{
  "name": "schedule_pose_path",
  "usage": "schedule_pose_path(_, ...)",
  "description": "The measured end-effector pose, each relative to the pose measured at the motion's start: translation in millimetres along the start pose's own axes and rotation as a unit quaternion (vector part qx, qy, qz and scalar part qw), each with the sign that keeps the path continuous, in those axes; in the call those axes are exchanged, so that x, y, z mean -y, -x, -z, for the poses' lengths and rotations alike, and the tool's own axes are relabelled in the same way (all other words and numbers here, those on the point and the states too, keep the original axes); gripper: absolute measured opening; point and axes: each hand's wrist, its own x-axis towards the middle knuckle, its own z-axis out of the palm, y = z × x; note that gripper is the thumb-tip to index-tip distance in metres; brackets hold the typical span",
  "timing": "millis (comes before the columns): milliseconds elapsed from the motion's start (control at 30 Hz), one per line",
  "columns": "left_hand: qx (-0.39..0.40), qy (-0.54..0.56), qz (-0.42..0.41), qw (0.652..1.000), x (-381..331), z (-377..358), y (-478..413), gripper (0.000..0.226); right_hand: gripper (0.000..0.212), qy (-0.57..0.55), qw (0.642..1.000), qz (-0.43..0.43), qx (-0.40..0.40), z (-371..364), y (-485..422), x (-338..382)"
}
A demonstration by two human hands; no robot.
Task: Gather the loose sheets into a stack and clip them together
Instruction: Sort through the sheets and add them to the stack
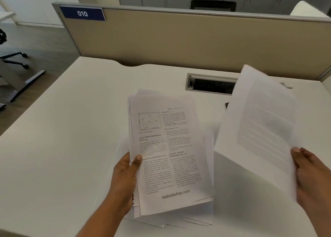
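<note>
Left grip is closed on the left edge of the paper stack, thumb pressed on the top page and the other fingers tucked underneath where I can't see them. The top page is printed text with a small graph near the top. The stack sits mid-counter, and a few more loose sheets poke out from under its near end.

Right grip pinches the lower right corner of a single sheet, held up off the counter and tilted, just right of the stack. It's blurry, but there's faint print on it.

A small black thing peeks out from behind that sheet; too hidden to say what it is. Further back are a cable slot and the beige partition with a "010" label.
</note>
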Motion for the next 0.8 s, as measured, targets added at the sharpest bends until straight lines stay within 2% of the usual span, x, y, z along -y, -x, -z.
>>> schedule_pose_path(133, 0.013, 0.007, 0.003, 1.000, 3, -5, 2, 0.022, 0.013, -0.024, 0.995, 0.002, 0.093, -24, 26, 12)
schedule_pose_path(300, 0.025, 0.006, 0.002, 1.000, 3, -11, 4, 0.018, 0.007, 0.021, 0.981, 0.047, 0.189, -56, 57, 5)
schedule_pose_path(433, 0.050, -0.001, 0.004, 0.999, -2, -16, 7, 0.020, 0.008, 0.055, 0.974, 0.059, 0.213, -73, 70, -4)
schedule_pose_path(567, 0.068, 0.020, 0.011, 0.997, -5, -16, 9, 0.025, 0.004, 0.122, 0.972, 0.085, 0.183, -79, 74, -12)
schedule_pose_path(667, 0.078, 0.024, 0.019, 0.996, -5, -16, 11, 0.026, 0.010, 0.124, 0.972, 0.055, 0.191, -80, 77, -14)
schedule_pose_path(733, 0.087, 0.023, 0.022, 0.996, -5, -18, 12, 0.025, 0.022, 0.080, 0.969, -0.004, 0.233, -80, 78, -13)
schedule_pose_path(800, 0.093, 0.018, 0.024, 0.995, -4, -19, 14, 0.025, 0.024, 0.034, 0.950, -0.080, 0.299, -78, 82, -9)
